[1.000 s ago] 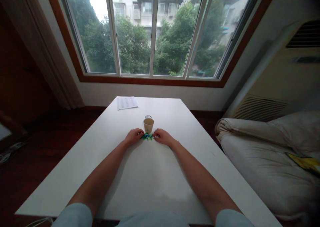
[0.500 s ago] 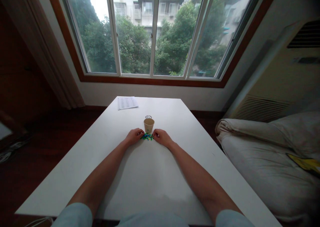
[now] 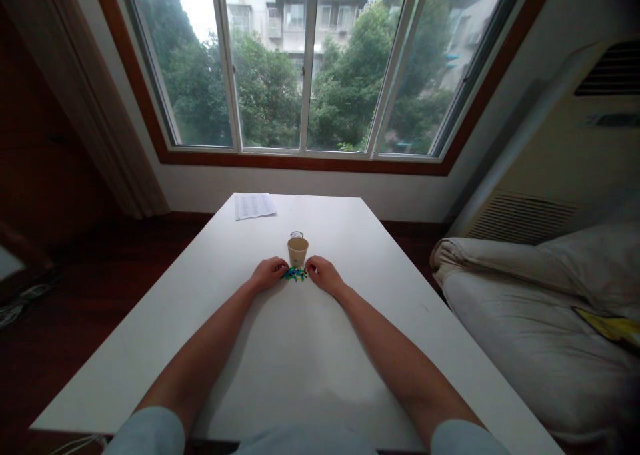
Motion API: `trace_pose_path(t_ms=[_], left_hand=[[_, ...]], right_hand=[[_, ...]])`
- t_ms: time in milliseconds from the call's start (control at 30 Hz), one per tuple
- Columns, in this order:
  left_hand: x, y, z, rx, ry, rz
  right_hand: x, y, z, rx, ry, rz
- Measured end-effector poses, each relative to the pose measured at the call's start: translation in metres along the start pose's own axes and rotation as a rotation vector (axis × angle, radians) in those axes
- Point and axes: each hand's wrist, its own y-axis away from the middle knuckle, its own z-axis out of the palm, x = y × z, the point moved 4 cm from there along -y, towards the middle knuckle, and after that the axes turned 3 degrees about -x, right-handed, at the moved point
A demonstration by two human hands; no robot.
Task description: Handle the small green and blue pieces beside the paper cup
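A small pile of green, blue and dark bits [image 3: 295, 274] lies on the white table, too small to make out by kind. Just behind it a brown paper cup [image 3: 298, 251] stands upright, its open mouth tilted into view. My left hand [image 3: 270, 272] rests at the pile's left side with curled fingers, the tips at its edge. From the right, my right hand [image 3: 324, 273] is at the other edge, thumb and fingers drawn together. Whatever either hand pinches is hidden or too tiny to name.
Behind the cup lies a thin dark ring-shaped thing [image 3: 297, 234]. Printed papers [image 3: 255, 206] lie at the far left of the white table [image 3: 310, 368]. A cloth-covered sofa [image 3: 500, 321] is on the right, and a window [image 3: 305, 68] faces me.
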Motion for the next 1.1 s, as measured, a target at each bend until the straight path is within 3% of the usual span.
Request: trace_pose_path(t_ms=[1100], left_hand=[[0.0014, -0.0003, -0.0003, 0.003, -0.012, -0.02]], right_hand=[[-0.0038, 0.0025, -0.0052, 0.04, -0.008, 0.027]])
